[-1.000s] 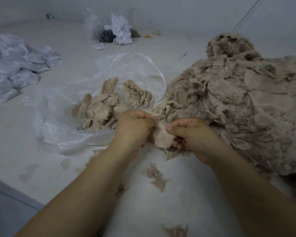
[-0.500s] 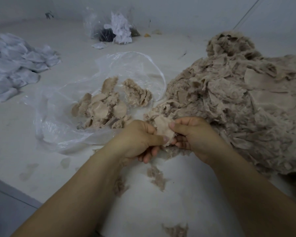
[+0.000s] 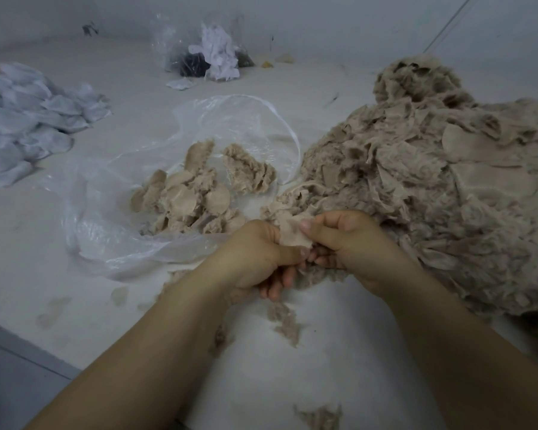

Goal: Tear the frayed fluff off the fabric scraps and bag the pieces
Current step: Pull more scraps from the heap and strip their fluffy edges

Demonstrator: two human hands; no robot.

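Left hand (image 3: 255, 256) and right hand (image 3: 351, 240) pinch one beige scrap (image 3: 292, 234).

Pale grey wall (image 3: 323, 23) behind, white work surface (image 3: 28, 249), dim flat light, grey floor (image 3: 10, 383)

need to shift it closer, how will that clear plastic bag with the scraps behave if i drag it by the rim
The bag looks thin and crumpled, so it will probably stretch and collapse, not slide as one. Its mouth lies open, so scraps near the edge might spill.

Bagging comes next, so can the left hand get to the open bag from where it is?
Probably yes: the bag lies open just beside the left hand, nothing between them, though that hand grips the scrap.
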